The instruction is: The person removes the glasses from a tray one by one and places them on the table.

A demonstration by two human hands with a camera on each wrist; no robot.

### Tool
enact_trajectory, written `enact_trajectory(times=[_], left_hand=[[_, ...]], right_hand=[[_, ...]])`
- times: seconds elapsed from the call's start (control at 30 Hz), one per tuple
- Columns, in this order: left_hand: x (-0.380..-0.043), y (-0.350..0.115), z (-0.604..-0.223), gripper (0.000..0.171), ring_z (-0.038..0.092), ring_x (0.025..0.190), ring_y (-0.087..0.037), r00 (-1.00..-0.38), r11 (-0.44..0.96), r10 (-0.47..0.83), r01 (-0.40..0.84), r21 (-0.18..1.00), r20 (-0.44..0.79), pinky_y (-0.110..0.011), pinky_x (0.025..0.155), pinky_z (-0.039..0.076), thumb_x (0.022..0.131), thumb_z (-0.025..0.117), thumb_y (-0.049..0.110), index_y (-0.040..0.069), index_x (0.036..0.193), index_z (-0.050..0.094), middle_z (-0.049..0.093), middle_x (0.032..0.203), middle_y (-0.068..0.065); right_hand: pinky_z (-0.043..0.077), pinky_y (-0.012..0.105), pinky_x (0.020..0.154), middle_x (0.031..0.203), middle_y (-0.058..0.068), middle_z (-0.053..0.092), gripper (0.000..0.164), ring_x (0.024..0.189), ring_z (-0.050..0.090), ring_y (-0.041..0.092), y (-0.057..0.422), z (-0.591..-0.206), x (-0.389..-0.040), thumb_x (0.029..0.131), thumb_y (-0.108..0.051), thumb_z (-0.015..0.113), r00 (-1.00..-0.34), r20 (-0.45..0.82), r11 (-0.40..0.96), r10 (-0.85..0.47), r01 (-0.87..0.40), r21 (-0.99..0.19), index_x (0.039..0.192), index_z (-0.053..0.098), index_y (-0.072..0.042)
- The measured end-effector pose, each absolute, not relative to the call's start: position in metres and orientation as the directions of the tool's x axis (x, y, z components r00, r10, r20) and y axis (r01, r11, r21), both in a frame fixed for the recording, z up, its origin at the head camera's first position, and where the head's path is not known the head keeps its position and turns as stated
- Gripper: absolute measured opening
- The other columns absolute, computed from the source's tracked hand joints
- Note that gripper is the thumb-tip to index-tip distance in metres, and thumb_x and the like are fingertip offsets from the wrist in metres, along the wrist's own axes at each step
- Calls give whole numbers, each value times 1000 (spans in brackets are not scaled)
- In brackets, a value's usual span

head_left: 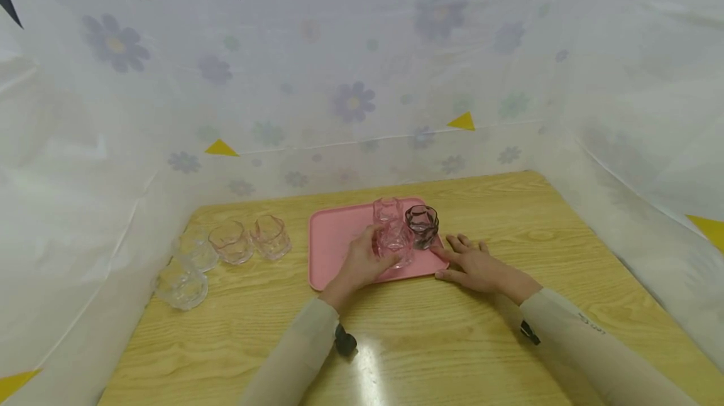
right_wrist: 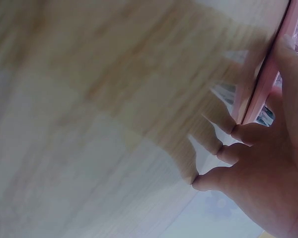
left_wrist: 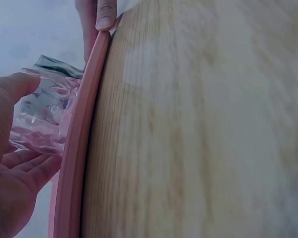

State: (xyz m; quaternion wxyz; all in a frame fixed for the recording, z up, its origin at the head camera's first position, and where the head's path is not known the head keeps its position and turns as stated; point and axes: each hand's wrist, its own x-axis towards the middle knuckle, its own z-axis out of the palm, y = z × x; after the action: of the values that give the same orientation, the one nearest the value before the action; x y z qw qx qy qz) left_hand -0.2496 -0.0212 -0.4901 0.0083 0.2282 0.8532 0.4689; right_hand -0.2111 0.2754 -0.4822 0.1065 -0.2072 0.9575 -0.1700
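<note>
My left hand [head_left: 361, 261] holds a faceted glass [head_left: 399, 247] at the front right of a pink tray [head_left: 334, 242], thumb on the near side and fingers on the left. In the left wrist view the glass [left_wrist: 47, 111] shows between thumb and fingers, close over the tray rim. Behind it on the tray stands another clear glass [head_left: 387, 208], tinted pink by the tray. A dark smoky glass [head_left: 422, 224] is right beside them. My right hand [head_left: 477, 268] rests at the tray's front right corner, thumb and forefinger at the rim, other fingers spread with tips on the table.
Several clear glasses stand at the table's left, among them a pinkish glass [head_left: 271, 237], one next to it [head_left: 230, 242] and a colourless glass [head_left: 182, 283] at the left edge. White flowered sheeting [head_left: 317, 167] encloses the wooden table [head_left: 430, 337] at the back and sides.
</note>
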Motion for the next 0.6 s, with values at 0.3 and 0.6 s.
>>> enact_trajectory(times=[0.3,0.6], left_hand=[[-245,-24,-483,66,69,107,-23,-896,459,398,379,804,195,-39,91,61,92,81,36,9,144,50,71,124,-11],[-233,-53,-466,66,72,113,-27,-904,391,354,375,841,239,-44,99,61,92,84,34,6,142,52,71,124,-14]], right_hand=[[11,87,116,169,31,25,72,157,17,57,276,-482,-211,105,-61,53,-892,-126,858,-435,-367,-360,163,41,-20],[9,87,115,170,31,23,73,157,15,58,276,-483,-211,105,-61,52,-893,-138,860,-429,-357,-365,164,40,-21]])
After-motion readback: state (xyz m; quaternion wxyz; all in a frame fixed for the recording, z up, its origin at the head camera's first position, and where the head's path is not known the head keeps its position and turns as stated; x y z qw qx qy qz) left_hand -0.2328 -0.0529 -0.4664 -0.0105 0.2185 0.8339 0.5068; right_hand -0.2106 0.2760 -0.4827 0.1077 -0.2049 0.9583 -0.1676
